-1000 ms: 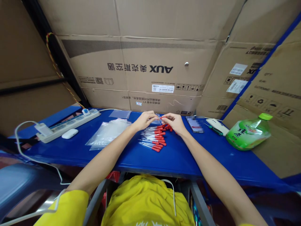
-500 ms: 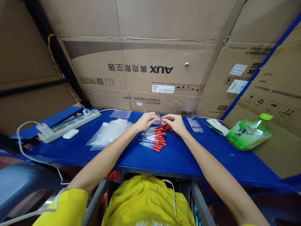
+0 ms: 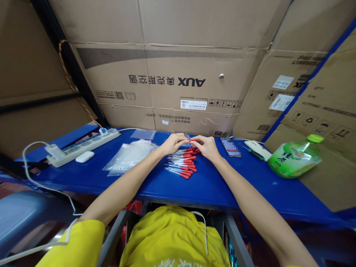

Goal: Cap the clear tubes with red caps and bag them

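Observation:
Near the back of the blue table (image 3: 217, 185), my left hand (image 3: 175, 143) and my right hand (image 3: 206, 146) meet fingertip to fingertip. Both are closed in a pinch on one glass dropper, whose red rubber bulb (image 3: 192, 141) shows between them; its clear tube is mostly hidden by my fingers. Just in front of my hands lies a row of droppers (image 3: 184, 162), clear tubes pointing left and red bulbs right. More red bulbs (image 3: 197, 150) sit partly hidden under my right hand. Some clear tubes (image 3: 188, 136) lie behind my fingertips.
Left of my hands are clear zip bags (image 3: 130, 157), a power strip (image 3: 86, 147) and a white case (image 3: 85, 157). To the right lie a phone (image 3: 231, 147), a green-handled tool (image 3: 256, 154), a white device (image 3: 258, 149) and a green bottle (image 3: 294, 157). Cardboard (image 3: 167, 63) walls the back.
Hardly anything differs: my hands stay together at the same spot, with the right fingers shifted very slightly left over the red bulb. The view has moved a little.

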The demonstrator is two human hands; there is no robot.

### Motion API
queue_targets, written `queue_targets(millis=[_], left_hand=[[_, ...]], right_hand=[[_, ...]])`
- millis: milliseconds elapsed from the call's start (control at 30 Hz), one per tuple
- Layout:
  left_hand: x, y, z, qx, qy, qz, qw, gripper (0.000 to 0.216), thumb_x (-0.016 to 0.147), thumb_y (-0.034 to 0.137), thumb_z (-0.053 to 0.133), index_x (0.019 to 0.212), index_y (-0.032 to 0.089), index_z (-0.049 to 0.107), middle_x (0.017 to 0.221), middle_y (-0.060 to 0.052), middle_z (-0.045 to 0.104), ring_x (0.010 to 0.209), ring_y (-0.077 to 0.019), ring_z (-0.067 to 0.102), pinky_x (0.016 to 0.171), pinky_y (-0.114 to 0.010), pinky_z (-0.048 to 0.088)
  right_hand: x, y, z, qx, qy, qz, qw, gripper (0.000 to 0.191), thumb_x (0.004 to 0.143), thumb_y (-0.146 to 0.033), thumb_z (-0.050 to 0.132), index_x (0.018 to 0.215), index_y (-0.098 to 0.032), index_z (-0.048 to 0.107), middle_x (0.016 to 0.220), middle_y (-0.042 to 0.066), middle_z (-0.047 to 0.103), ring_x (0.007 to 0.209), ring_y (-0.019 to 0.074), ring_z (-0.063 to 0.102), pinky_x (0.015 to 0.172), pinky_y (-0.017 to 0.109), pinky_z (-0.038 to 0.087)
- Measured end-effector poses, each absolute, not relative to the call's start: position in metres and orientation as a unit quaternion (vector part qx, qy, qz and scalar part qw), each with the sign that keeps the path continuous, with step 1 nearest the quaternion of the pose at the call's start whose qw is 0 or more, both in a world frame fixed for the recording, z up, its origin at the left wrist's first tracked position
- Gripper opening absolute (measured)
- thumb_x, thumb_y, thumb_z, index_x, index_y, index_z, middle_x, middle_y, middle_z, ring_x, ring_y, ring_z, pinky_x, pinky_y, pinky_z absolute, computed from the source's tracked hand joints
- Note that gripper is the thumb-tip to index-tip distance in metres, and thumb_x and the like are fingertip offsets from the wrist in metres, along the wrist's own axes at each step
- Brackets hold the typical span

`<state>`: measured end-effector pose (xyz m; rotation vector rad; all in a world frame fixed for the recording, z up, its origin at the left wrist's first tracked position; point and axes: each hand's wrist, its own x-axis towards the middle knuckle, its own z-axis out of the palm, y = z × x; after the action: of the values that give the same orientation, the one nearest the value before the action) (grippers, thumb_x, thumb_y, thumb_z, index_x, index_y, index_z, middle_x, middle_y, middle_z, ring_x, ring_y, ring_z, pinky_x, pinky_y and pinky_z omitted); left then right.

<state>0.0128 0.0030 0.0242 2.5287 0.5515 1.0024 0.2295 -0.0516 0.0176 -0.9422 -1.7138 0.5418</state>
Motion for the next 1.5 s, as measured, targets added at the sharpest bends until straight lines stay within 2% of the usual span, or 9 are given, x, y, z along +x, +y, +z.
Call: queue_targets(millis=[167,467,700,833,900,1033,1200,1500], left_hand=[[0.013,0.002,0.025,0.896,0.197,0.360,0.172,0.050,0.105,0.052,0.046,0.100,0.014,0.079,0.084,-0.007,0.067,0.076,-0.0167,0.061,0.076,-0.029,0.046],[0.011,0.000,0.029,0.914,0.184,0.345,0.107,0.048,0.106,0.049,0.044,0.103,0.014,0.077,0.086,-0.008,0.064,0.077,-0.0166,0.059,0.074,-0.028,0.043],[0.013,0.003,0.029,0.899,0.210,0.376,0.083,0.044,0.106,0.047,0.045,0.105,0.014,0.075,0.092,-0.009,0.067,0.085,-0.0187,0.062,0.078,-0.029,0.045],[0.011,-0.001,0.031,0.893,0.233,0.379,0.066,0.040,0.103,0.049,0.052,0.108,0.017,0.074,0.102,-0.010,0.069,0.093,-0.0202,0.065,0.082,-0.030,0.046],[0.010,-0.003,0.031,0.893,0.250,0.369,0.062,0.038,0.102,0.050,0.053,0.108,0.018,0.074,0.099,-0.008,0.071,0.090,-0.0198,0.066,0.079,-0.029,0.045],[0.009,-0.006,0.032,0.892,0.305,0.326,0.069,0.040,0.104,0.052,0.048,0.108,0.021,0.072,0.080,-0.002,0.071,0.072,-0.0175,0.065,0.068,-0.026,0.040],[0.008,-0.003,0.035,0.901,0.253,0.338,0.097,0.040,0.107,0.046,0.044,0.107,0.019,0.073,0.098,-0.006,0.077,0.085,-0.0181,0.069,0.075,-0.026,0.043],[0.011,-0.001,0.031,0.887,0.236,0.372,0.141,0.039,0.103,0.047,0.053,0.102,0.014,0.074,0.089,-0.006,0.075,0.069,-0.0141,0.059,0.066,-0.025,0.039]], right_hand=[[0.226,-0.048,0.014,-0.381,-0.660,0.340,0.550,0.038,0.076,-0.054,0.081,0.092,-0.021,0.078,0.082,0.007,0.080,0.076,0.0277,0.078,0.078,0.043,0.066],[0.224,-0.047,0.017,-0.387,-0.600,0.441,0.545,0.047,0.062,-0.056,0.091,0.087,-0.018,0.078,0.077,0.006,0.079,0.070,0.0236,0.077,0.074,0.040,0.068],[0.228,-0.048,0.026,-0.378,-0.615,0.427,0.544,0.049,0.065,-0.054,0.091,0.096,-0.020,0.077,0.084,0.006,0.080,0.076,0.0246,0.077,0.082,0.043,0.066],[0.231,-0.046,0.026,-0.389,-0.625,0.409,0.539,0.047,0.070,-0.058,0.086,0.096,-0.020,0.076,0.080,0.006,0.079,0.076,0.0252,0.076,0.081,0.042,0.065],[0.231,-0.046,0.024,-0.394,-0.627,0.402,0.539,0.045,0.071,-0.059,0.085,0.092,-0.021,0.075,0.079,0.006,0.078,0.075,0.0253,0.076,0.080,0.042,0.065],[0.231,-0.046,0.023,-0.387,-0.624,0.401,0.548,0.045,0.069,-0.057,0.087,0.094,-0.021,0.074,0.080,0.005,0.079,0.076,0.0247,0.076,0.082,0.042,0.064],[0.231,-0.046,0.024,-0.386,-0.631,0.389,0.550,0.046,0.066,-0.053,0.090,0.096,-0.021,0.074,0.081,0.004,0.079,0.080,0.0259,0.077,0.085,0.043,0.064],[0.231,-0.048,0.022,-0.373,-0.633,0.394,0.552,0.043,0.068,-0.054,0.088,0.090,-0.019,0.075,0.077,0.006,0.079,0.071,0.0252,0.076,0.077,0.042,0.065]])
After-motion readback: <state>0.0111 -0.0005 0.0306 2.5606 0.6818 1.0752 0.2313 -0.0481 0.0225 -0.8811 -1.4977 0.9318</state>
